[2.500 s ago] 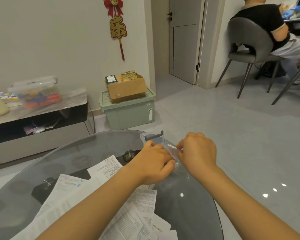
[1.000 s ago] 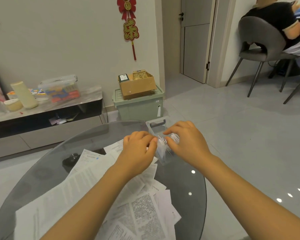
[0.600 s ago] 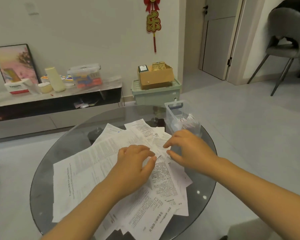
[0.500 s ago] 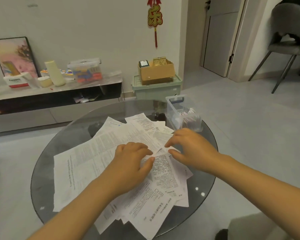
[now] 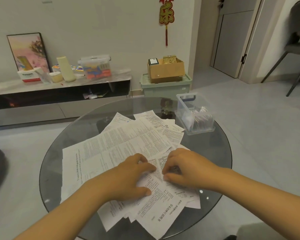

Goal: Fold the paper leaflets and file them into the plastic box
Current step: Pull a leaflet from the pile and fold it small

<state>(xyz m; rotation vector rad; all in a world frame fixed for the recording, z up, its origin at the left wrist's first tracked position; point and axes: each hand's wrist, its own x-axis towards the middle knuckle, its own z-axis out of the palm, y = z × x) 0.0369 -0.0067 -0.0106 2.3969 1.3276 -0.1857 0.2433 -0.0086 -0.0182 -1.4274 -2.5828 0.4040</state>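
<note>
Both hands settle on one printed white paper leaflet atop the loose pile on the round smoked-glass table.

The left hand rests with curled fingers and thumb pressing the sheet. The right hand has its fingertips bunched on the same sheet's far edge, seemingly pinching it (a true grip is hard to confirm). The clear rectangular plastic box, already holding folded leaflets, stands well apart at the table's far right. The risk, as I judge it: overlapping sheets may lift together, or the slick glass lets the pile slide, skewing the crease or spilling papers over the near rim.
</note>
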